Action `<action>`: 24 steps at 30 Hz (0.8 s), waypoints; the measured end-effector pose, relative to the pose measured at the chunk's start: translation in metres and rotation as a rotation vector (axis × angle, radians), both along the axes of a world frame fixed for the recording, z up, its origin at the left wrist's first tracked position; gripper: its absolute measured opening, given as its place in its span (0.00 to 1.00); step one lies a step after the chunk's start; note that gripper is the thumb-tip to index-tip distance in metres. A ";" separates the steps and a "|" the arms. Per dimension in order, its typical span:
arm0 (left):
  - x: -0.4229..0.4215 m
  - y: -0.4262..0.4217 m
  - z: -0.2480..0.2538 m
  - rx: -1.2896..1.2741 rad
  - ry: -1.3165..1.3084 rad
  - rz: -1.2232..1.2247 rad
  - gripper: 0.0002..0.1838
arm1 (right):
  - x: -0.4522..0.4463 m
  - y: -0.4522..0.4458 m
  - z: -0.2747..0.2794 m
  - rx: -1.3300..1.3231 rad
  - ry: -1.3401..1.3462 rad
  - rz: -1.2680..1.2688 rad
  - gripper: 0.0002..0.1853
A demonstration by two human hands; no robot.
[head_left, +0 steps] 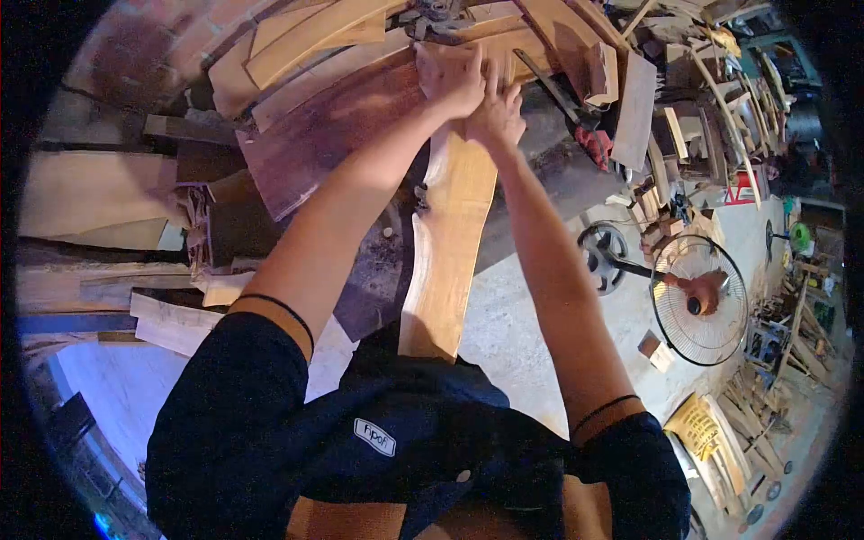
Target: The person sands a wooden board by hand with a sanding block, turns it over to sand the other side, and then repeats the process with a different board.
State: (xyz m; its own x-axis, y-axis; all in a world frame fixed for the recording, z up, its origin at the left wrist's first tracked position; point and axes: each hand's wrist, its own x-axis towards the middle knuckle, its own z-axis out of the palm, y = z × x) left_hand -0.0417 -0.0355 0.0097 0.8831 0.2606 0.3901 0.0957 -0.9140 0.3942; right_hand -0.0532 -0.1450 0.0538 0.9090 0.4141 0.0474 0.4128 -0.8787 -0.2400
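Note:
A long light-brown board [454,243] with a pale, wavy left edge runs from my waist up to both hands. My left hand [450,79] lies near the far end of the board, its fingers partly blurred and hard to make out. Beside it on the right, my right hand [497,115] rests on the board with its fingers spread. The two hands are close together. Under the board is a dark, stained work surface [378,270]. A wide reddish-brown plank [315,135] lies to the left of my hands.
A dark bar [549,87] and a red-handled object [593,147] lie right of my hands. A standing fan [700,300] is at the right, near a dark wheel [602,258]. Stacked boards [99,198] fill the left; wood scraps [693,135] pile up at the upper right.

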 end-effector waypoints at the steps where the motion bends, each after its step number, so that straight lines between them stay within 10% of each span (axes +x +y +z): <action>1: -0.026 -0.013 0.000 0.058 0.096 0.012 0.35 | -0.023 -0.011 0.004 0.038 0.054 0.001 0.57; 10: -0.346 -0.132 -0.004 -0.351 0.258 -0.070 0.41 | -0.285 -0.148 -0.013 0.073 0.197 0.221 0.37; 24: -0.053 0.045 0.005 -0.380 0.080 0.014 0.36 | -0.008 0.038 0.000 0.122 0.121 0.235 0.40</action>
